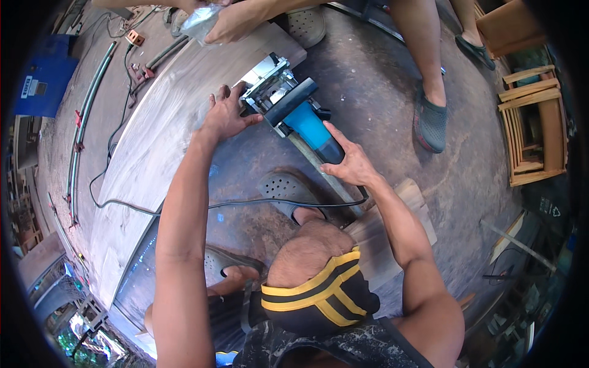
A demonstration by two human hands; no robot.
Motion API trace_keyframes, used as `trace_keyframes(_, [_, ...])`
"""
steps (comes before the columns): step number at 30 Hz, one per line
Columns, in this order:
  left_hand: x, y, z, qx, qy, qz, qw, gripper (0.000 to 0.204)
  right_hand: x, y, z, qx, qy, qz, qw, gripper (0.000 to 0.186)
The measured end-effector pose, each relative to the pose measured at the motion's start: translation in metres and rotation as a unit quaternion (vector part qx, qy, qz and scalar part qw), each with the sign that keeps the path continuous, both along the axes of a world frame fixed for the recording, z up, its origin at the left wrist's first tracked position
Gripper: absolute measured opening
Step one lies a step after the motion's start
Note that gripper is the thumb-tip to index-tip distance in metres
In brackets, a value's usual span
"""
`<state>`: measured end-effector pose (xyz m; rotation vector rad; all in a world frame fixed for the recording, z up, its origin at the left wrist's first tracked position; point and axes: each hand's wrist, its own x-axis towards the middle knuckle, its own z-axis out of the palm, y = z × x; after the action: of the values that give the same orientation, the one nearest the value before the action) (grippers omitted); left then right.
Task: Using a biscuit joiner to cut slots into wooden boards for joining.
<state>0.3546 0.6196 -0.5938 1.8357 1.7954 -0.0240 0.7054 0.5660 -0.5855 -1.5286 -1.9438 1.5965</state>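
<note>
The power tool (310,127) — blue body, metal head, dark rear end — lies by the right-hand edge of the pale board (150,147), with its head at that edge and its body pointing away from it. Its long axis slants across the edge rather than along it, from the head at the upper left down to the rear end at the lower right. The left hand (227,115) is the nearer to the board: it sits over the same edge, fingers spread, thumb reaching to the tool's head. I cannot tell whether its fingertips press on metal or wood. The right hand (351,158) is off to the right of the board, wrapped about the dark rear end, thumb on the near side and forefinger laid along the far side. So the head lies up and to the left of the right hand, but just beside the left — one hand at each end, with the black cord (264,202) running back leftward across the board's near part.
</note>
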Motion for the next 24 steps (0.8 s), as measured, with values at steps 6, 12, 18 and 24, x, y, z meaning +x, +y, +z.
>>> trace_keyframes(6, [-0.003,-0.006,-0.014,0.029,0.017,0.005,0.999,0.105,-0.003,-0.001,0.000,-0.001,0.017,-0.007,1.000,0.106])
trace_keyframes(12, [-0.009,-0.009,-0.009,0.041,0.009,-0.006,0.999,0.110,-0.012,-0.006,-0.001,0.032,-0.019,-0.006,0.999,0.106])
trace_keyframes(18, [-0.006,-0.015,-0.026,0.098,0.006,0.026,0.995,0.112,-0.008,-0.007,-0.016,0.074,-0.019,-0.006,0.997,0.107])
trace_keyframes(24, [-0.011,-0.025,-0.042,0.141,0.001,0.031,0.990,0.113,-0.012,-0.004,-0.010,0.061,-0.019,-0.008,0.998,0.106])
